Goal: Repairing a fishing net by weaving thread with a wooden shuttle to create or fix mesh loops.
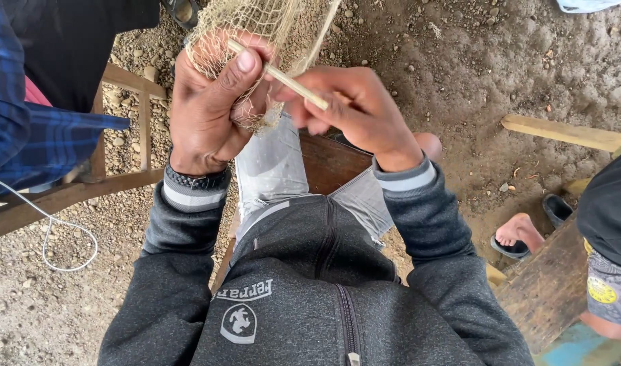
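My left hand (pixel 209 108) grips a bunch of pale mesh netting (pixel 256 24) that hangs down from above, thumb pressed over the strands. My right hand (pixel 361 112) pinches a thin pale wooden netting needle (pixel 280 76), which slants up to the left and passes under my left thumb into the net. Both hands sit close together above my knees, over light jeans (pixel 273 166). I wear a dark grey zip jacket (pixel 310 291) with striped cuffs.
Gravelly dirt ground (pixel 473 61) lies all around. A wooden bench frame (pixel 131 129) and a person in a blue plaid garment (pixel 32 135) are at left, with a white cord (pixel 66 234). At right, another person's bare foot in a sandal (pixel 517 234) and wooden planks (pixel 565 132).
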